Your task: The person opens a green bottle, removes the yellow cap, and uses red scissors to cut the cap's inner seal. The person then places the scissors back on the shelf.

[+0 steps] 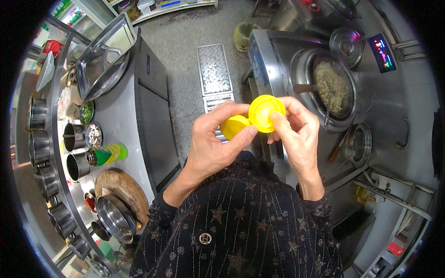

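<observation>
A yellow plastic flip-top cap (261, 114) is held up in front of my chest, opened out in two round parts joined at the middle. My left hand (217, 139) grips its left round part (233, 127) between thumb and fingers. On the other side, my right hand (295, 135) pinches the ringed right part, its thumb pressed on the inner face. To the left, a green and yellow bottle (107, 154) with an uncapped dark mouth lies or leans on the steel counter (128, 114); the fisheye view leaves its tilt unclear.
On the right stove, a wok (299, 66) holds fried rice (328, 87) and a wooden-handled ladle (304, 88). A round chopping board (121, 184), a steel bowl (113, 217) and chopped greens (87, 113) are at left. A metal floor grate (215, 69) lies ahead.
</observation>
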`<state>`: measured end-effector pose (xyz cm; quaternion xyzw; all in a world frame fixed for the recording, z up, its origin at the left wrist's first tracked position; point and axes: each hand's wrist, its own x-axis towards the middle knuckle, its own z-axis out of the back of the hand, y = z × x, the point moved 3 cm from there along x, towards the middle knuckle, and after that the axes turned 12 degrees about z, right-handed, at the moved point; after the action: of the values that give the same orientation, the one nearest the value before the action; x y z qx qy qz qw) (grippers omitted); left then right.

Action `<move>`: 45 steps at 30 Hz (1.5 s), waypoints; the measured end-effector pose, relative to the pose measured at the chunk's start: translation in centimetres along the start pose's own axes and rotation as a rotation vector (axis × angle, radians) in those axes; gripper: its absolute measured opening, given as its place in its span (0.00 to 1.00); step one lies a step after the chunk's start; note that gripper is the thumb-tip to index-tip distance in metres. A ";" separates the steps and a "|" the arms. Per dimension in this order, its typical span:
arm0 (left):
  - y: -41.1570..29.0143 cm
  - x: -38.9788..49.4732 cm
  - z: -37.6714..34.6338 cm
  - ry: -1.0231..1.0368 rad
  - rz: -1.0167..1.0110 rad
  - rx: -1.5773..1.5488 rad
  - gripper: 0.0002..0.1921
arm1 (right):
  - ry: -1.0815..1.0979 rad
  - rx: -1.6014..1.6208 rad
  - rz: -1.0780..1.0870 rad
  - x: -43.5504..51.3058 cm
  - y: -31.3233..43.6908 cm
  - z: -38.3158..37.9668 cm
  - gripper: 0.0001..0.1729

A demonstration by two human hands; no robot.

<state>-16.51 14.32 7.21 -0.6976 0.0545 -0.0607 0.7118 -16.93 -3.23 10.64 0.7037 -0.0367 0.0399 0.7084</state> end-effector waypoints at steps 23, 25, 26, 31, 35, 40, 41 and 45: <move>-0.1 -0.6 -0.7 -0.011 -0.032 0.048 0.11 | 0.193 0.338 -0.242 0.2 -2.9 0.2 0.21; -0.1 -0.5 -0.6 -0.018 -0.060 0.065 0.10 | 0.206 0.399 -0.280 0.2 -3.0 0.2 0.21; -0.1 -0.4 -0.5 -0.021 -0.075 0.075 0.10 | 0.216 0.436 -0.309 0.2 -3.2 0.1 0.21; 0.4 -0.3 -0.3 -0.052 0.000 -0.009 0.09 | 0.169 0.591 -0.364 -0.4 -3.6 -0.1 0.23; 0.9 -0.3 -0.3 0.005 0.158 -0.095 0.10 | 0.112 0.690 -0.354 -1.2 -4.0 -0.1 0.25; 0.8 -0.2 -0.7 0.031 0.263 -0.187 0.09 | 0.138 0.774 -0.350 -1.6 -4.4 0.1 0.25; 0.8 -0.2 -0.8 0.040 0.283 -0.207 0.09 | 0.138 0.783 -0.346 -1.6 -4.4 0.1 0.25; 0.6 -0.4 -1.2 0.068 0.315 -0.255 0.08 | 0.097 0.793 -0.354 -1.9 -4.3 0.0 0.24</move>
<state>-17.05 13.20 6.55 -0.7624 0.1943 0.0352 0.6162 -18.39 -3.24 6.16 0.9141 0.1362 -0.0381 0.3800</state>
